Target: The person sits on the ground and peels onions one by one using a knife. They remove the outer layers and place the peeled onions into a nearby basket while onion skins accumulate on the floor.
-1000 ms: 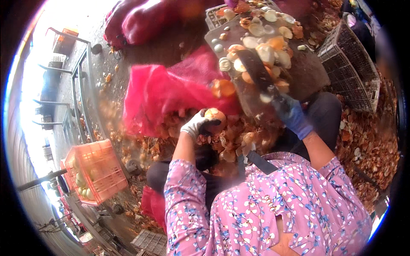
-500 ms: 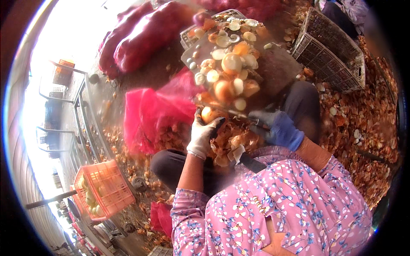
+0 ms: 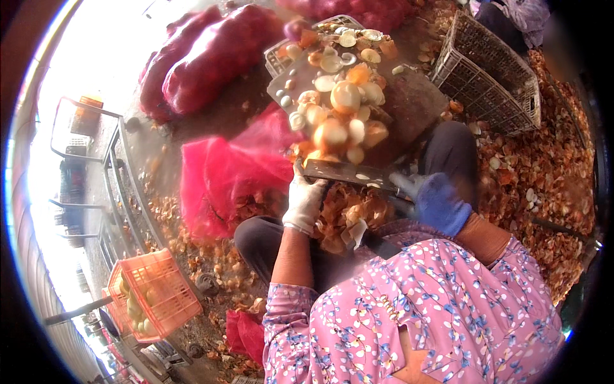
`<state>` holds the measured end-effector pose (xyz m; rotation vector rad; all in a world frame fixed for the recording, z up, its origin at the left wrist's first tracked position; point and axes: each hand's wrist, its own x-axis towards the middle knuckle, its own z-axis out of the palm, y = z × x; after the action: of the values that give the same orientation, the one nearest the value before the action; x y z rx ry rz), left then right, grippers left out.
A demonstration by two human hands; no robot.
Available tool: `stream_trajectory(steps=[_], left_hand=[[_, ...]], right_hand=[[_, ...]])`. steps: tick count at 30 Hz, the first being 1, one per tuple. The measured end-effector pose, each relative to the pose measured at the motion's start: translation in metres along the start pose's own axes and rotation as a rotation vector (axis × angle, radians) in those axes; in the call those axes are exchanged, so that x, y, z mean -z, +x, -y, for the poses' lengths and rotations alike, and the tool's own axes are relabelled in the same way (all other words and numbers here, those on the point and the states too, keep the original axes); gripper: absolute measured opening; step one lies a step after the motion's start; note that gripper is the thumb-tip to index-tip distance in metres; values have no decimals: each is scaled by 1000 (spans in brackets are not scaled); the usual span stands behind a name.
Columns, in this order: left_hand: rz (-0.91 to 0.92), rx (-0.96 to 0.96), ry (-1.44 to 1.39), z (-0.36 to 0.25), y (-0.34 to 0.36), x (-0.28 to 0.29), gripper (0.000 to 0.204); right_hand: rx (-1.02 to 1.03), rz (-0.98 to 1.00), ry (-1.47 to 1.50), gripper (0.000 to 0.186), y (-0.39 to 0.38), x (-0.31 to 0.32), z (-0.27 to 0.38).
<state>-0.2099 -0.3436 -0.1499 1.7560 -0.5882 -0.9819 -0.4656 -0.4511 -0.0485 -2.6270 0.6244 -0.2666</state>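
Observation:
My left hand point(image 3: 305, 200), in a pale glove, is closed around an onion point(image 3: 313, 156); the blade hides most of it. In a blue glove, my right hand point(image 3: 441, 203) grips a knife point(image 3: 348, 174) by its handle. The broad, dark blade lies across the front of the onion, its tip end over my left fingers. Just beyond, a board point(image 3: 416, 109) bears a heap of cut onion ends and peeled pieces point(image 3: 345, 98). Dry onion skins point(image 3: 348, 208) lie between my knees, under the knife.
Full red mesh sacks point(image 3: 217, 61) lie at the far left, and a loose pink mesh bag point(image 3: 214, 179) nearer. A grey crate point(image 3: 489, 73) stands far right. An orange crate point(image 3: 166, 288) holds peeled onions beside a metal cart frame point(image 3: 118, 173). Onion skins point(image 3: 537, 211) cover the floor at right.
The knife has swung from an edge-on angle to broadside, covering the onion in my left hand. My right hand has shifted slightly right and nearer. The whole view has moved a little.

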Motion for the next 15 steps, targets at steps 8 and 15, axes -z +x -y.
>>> stream_trajectory(steps=[8,15], left_hand=[[-42,43,367,-7,-5,-4,89],[-47,-27,232,-22,-15,-14,86]], right_hand=[[-96,141,80,28,12,21,14],[-43,100,65,26,69,-39,6]])
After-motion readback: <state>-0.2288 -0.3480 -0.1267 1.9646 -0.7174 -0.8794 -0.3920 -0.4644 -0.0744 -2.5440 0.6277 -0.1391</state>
